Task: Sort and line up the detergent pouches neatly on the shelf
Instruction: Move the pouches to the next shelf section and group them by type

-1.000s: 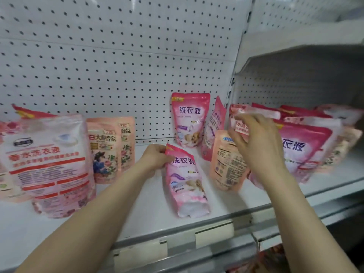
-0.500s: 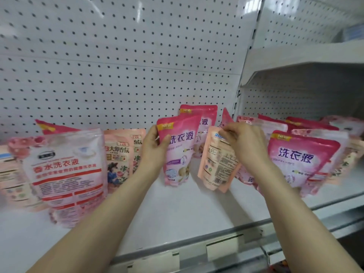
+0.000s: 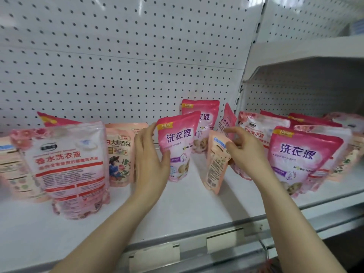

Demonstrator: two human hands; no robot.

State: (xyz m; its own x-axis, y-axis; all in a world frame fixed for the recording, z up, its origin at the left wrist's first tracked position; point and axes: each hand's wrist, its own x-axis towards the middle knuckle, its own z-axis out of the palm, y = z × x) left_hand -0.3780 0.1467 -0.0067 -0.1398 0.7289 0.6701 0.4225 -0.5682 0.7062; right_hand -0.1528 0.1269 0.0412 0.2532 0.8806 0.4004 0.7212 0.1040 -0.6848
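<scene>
Centrally, pink pouch [image 3: 179,142] gripped upright by left hand [image 3: 150,160], peach pouch [image 3: 215,166] pinched by right hand [image 3: 246,152]

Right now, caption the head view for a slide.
Left hand grips a pink pouch; right hand pinches a peach pouch.

Brightly lit from above. Pale glare streaks high on the white perforated metal back panel [image 3: 118,56]. Deep shade under the white upper shelf board [image 3: 305,50] at right. Sharpest at centre on the small pink plastic pouch with purple lettering [image 3: 178,146]; softer on the narrow peach plastic pouch [image 3: 215,164]. Smeared by blur toward both side edges. Bowed along straight lines by the wide lens.
</scene>
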